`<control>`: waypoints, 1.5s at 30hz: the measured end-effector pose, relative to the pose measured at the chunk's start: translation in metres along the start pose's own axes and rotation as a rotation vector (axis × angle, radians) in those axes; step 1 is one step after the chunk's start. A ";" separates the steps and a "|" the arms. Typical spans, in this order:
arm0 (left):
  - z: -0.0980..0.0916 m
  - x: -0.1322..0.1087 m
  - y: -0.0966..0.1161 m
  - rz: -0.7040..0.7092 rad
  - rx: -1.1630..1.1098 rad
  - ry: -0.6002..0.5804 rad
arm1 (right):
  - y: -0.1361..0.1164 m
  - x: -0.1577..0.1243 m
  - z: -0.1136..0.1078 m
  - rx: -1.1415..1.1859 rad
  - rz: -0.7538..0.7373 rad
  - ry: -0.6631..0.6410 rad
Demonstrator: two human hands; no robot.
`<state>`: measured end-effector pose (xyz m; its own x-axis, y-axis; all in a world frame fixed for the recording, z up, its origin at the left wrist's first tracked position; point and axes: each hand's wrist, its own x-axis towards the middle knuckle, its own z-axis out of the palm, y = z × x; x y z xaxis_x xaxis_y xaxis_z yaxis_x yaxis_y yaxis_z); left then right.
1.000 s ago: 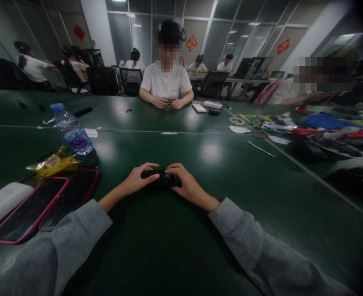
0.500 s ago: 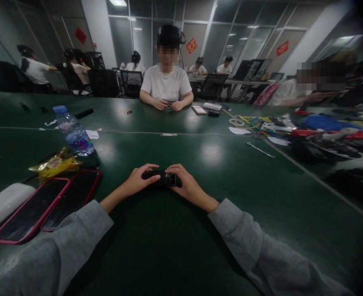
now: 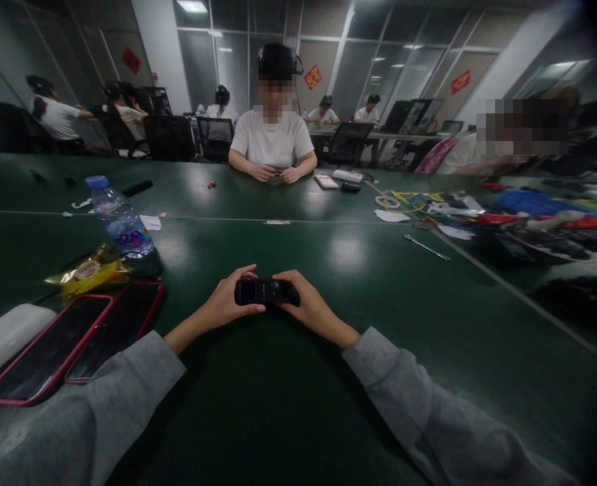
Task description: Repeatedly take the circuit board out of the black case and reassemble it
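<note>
Left hand [image 3: 223, 298] grips one end of a black device [image 3: 268, 290] with a small dark screen [image 3: 248, 291]; right hand [image 3: 306, 302] grips its other end; it sits between them over the green table [image 3: 278, 405]; two red-edged phones [image 3: 55, 351] lie near the left sleeve [image 3: 126, 385], a bottle [image 3: 121, 219] beyond.

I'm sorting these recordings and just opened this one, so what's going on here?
A person's left hand and right hand hold a small black device between them, one at each end, at the green table. Whether it touches the tabletop is hard to tell. To the left are two red-edged phones, a yellow packet and a plastic bottle; a wrench lies off to the right. A co-worker sits opposite.
</note>
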<state>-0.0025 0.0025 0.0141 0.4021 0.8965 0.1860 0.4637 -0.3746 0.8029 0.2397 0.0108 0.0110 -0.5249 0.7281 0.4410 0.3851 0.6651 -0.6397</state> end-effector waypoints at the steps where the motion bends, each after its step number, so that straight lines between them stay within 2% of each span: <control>1: 0.000 0.000 0.000 0.000 -0.006 0.003 | 0.000 0.000 0.000 0.005 0.005 -0.001; 10: 0.000 -0.001 0.002 -0.036 -0.036 0.019 | 0.007 -0.001 0.001 0.050 0.070 0.021; 18: 0.000 -0.001 0.001 0.002 -0.028 0.029 | 0.010 -0.001 0.001 0.071 0.100 0.019; 25: 0.002 0.001 -0.004 0.043 -0.017 0.056 | 0.010 -0.001 0.002 0.092 0.071 0.037; 45: 0.001 -0.001 -0.001 -0.055 0.080 0.001 | 0.003 -0.001 -0.002 0.063 0.006 0.022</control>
<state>-0.0030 0.0016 0.0126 0.3734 0.9166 0.1430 0.5469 -0.3421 0.7642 0.2430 0.0127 0.0101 -0.5058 0.7359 0.4501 0.3394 0.6495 -0.6804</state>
